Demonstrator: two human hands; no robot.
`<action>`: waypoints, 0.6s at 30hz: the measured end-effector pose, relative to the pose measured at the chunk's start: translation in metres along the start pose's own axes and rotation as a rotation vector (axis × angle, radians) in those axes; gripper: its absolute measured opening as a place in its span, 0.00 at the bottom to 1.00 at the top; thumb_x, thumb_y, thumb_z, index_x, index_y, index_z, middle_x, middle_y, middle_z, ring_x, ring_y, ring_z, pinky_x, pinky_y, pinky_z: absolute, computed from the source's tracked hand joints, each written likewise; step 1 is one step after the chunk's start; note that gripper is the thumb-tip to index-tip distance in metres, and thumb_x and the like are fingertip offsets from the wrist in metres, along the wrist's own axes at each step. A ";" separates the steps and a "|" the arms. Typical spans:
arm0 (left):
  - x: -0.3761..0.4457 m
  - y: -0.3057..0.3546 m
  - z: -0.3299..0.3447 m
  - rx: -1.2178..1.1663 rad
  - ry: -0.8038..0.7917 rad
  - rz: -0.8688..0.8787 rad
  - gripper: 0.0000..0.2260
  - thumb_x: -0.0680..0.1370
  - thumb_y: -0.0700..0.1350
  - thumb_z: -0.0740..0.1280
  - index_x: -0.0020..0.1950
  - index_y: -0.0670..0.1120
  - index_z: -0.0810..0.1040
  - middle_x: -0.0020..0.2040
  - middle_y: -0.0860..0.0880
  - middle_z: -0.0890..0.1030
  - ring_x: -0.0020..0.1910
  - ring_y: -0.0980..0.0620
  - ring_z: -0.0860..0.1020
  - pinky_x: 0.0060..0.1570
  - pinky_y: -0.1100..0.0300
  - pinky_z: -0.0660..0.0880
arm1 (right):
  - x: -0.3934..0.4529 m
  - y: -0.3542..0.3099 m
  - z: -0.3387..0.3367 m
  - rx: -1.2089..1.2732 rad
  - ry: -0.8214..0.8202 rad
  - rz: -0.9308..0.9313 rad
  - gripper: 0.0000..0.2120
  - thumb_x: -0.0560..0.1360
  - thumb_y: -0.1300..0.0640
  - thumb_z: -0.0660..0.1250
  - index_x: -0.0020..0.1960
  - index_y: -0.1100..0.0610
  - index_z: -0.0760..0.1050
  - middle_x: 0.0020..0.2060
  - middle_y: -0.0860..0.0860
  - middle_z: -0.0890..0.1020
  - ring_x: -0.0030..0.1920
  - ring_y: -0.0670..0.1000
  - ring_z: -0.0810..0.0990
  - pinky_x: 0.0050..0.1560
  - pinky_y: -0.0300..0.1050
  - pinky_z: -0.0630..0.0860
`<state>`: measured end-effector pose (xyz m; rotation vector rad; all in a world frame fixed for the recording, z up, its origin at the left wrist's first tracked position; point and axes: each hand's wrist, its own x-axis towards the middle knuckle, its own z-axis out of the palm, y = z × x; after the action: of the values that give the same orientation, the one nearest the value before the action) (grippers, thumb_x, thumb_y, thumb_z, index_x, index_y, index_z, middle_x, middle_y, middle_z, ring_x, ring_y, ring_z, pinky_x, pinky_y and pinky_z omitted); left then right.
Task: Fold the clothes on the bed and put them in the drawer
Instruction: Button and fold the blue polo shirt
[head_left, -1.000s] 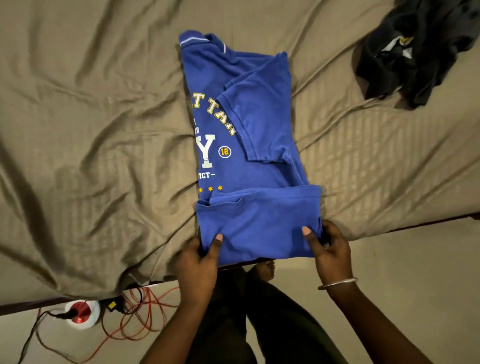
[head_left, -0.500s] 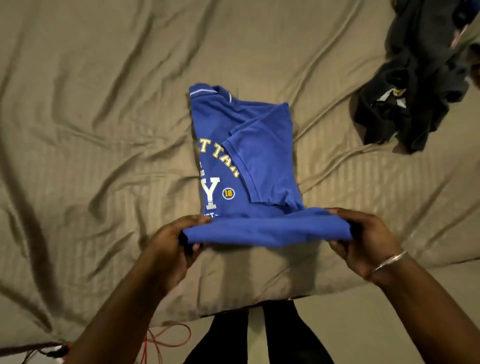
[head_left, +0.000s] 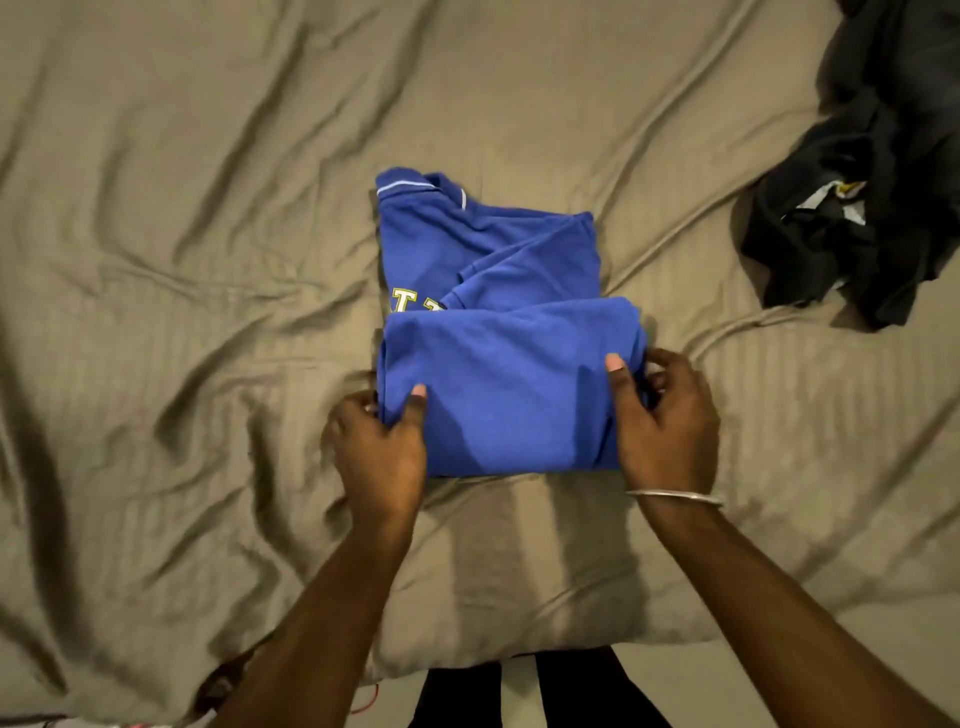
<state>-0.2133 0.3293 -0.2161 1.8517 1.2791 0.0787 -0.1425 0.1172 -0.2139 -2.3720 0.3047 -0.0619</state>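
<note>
Nearest us, dark trouser legs (head_left: 540, 691) show below the bed edge, with a bit of red cable (head_left: 363, 701) at the lower left. Our two forearms reach up over the tan bedsheet (head_left: 156, 364). Our left hand (head_left: 382, 447) grips the left side of the folded-over flap of the blue shirt (head_left: 509, 374), thumb on top, fingers tucked under the fabric. Our right hand (head_left: 665, 421) pinches the flap's right side the same way, thumb pressed on top, fingers curled round the edge; a thin metal bangle (head_left: 675, 496) sits on that wrist. The shirt lies mid-bed, lower part doubled up over the print, only a few yellow letters peeking out. Beyond the flap we see a folded sleeve and the collar. Far right, well apart from the shirt, a crumpled dark garment pile (head_left: 857, 208) lies unfolded on the sheet.
</note>
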 end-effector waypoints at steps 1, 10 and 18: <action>-0.008 -0.006 0.004 0.004 0.032 0.042 0.25 0.72 0.61 0.70 0.54 0.40 0.76 0.51 0.41 0.80 0.53 0.40 0.77 0.52 0.48 0.74 | -0.006 0.002 0.009 -0.018 0.007 -0.011 0.27 0.73 0.35 0.64 0.57 0.57 0.77 0.45 0.57 0.80 0.47 0.57 0.77 0.50 0.51 0.74; -0.017 0.001 0.005 0.084 0.156 0.010 0.16 0.84 0.51 0.56 0.53 0.38 0.74 0.52 0.36 0.80 0.53 0.36 0.76 0.44 0.54 0.64 | -0.015 -0.003 0.026 0.357 0.140 0.096 0.24 0.77 0.39 0.57 0.52 0.59 0.77 0.43 0.52 0.82 0.43 0.50 0.78 0.46 0.47 0.74; -0.014 0.005 -0.015 -0.019 -0.218 -0.062 0.18 0.76 0.59 0.67 0.49 0.44 0.80 0.50 0.42 0.83 0.52 0.40 0.80 0.52 0.51 0.74 | -0.027 -0.003 0.000 0.273 -0.122 0.239 0.21 0.73 0.55 0.75 0.63 0.52 0.73 0.40 0.45 0.80 0.40 0.46 0.80 0.43 0.36 0.75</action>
<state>-0.2232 0.3270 -0.1976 1.7498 1.1779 -0.1407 -0.1684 0.1255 -0.2103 -2.0454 0.4863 0.1454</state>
